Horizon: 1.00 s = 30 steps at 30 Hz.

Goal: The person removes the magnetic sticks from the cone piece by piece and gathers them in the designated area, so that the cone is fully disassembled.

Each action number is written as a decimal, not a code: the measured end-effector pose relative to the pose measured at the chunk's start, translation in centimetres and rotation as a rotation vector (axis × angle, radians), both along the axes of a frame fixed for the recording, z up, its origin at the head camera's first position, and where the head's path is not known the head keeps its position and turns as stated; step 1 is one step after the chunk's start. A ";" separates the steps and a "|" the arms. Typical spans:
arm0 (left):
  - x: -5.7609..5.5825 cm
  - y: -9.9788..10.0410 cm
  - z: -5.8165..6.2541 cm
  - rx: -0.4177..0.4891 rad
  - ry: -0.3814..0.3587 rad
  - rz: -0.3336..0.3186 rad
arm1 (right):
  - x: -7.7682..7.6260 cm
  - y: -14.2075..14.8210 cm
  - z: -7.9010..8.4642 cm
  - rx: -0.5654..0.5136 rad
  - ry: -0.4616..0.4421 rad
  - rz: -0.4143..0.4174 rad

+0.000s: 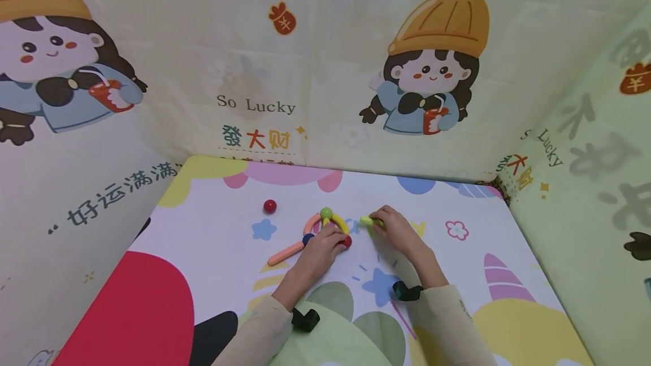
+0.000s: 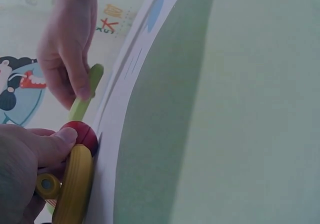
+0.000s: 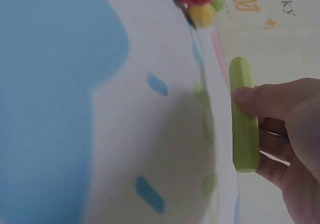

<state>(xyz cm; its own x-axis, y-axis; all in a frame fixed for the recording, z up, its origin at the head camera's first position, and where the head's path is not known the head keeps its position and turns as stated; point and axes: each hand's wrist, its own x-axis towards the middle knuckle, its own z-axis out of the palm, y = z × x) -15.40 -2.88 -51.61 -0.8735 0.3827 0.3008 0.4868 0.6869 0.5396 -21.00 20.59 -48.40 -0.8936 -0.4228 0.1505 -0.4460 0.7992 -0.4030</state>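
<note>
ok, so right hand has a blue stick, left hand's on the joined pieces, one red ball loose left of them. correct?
No, the stick is green, not blue; the right wrist view shows it in the right hand. Rest stands: left hand on the joined pieces, red ball loose left of them.

Light green with fine lengthwise lines on the short rod (image 3: 245,144). Plain glossy red on 2 balls, the nearer ball (image 1: 347,242) and the farther ball (image 1: 270,206). Bright green on the top ball (image 1: 326,213), dark blue on the middle ball (image 1: 307,239). Yellow on 1 curved piece (image 1: 340,222), salmon pink on the opposite curve (image 1: 309,223) and the long rod (image 1: 286,253). Beige on both sleeves (image 1: 269,323). White on the tabletop (image 1: 218,230), printed with pastel stars, flowers and stripes. Cream on the backdrop (image 1: 335,72), with orange-hatted, blue-clothed cartoon figures, red pouches, and dark green, red and yellow lettering.
</note>
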 end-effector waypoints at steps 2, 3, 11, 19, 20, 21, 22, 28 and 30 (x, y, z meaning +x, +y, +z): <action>0.0 0.0 -0.1 -0.005 -0.007 0.002 | -0.7 0.2 0.1 0.005 0.009 0.008; -0.1 0.0 -0.1 -0.008 -0.011 0.003 | -1.1 0.3 0.1 0.007 0.009 0.009; 0.0 0.1 -0.2 0.010 -0.007 -0.009 | -3.8 0.7 0.5 0.081 0.041 0.001; 0.1 0.0 -0.2 0.027 0.010 0.004 | -6.3 0.4 0.6 0.165 0.143 0.007; 0.0 0.0 -0.2 0.027 0.008 0.004 | -6.5 0.4 0.6 0.167 0.145 0.003; 0.0 0.0 -0.2 0.026 0.004 0.006 | -6.8 0.4 0.5 0.174 0.139 -0.003; 0.0 0.0 -0.2 0.025 0.003 0.006 | -7.1 0.3 0.4 0.185 0.137 -0.009; -0.1 0.0 -0.4 0.038 0.004 -0.004 | -8.3 0.5 -0.2 0.247 0.131 -0.069; -0.1 -0.1 -0.3 0.046 0.001 -0.011 | -8.6 0.5 -0.2 0.266 0.106 -0.094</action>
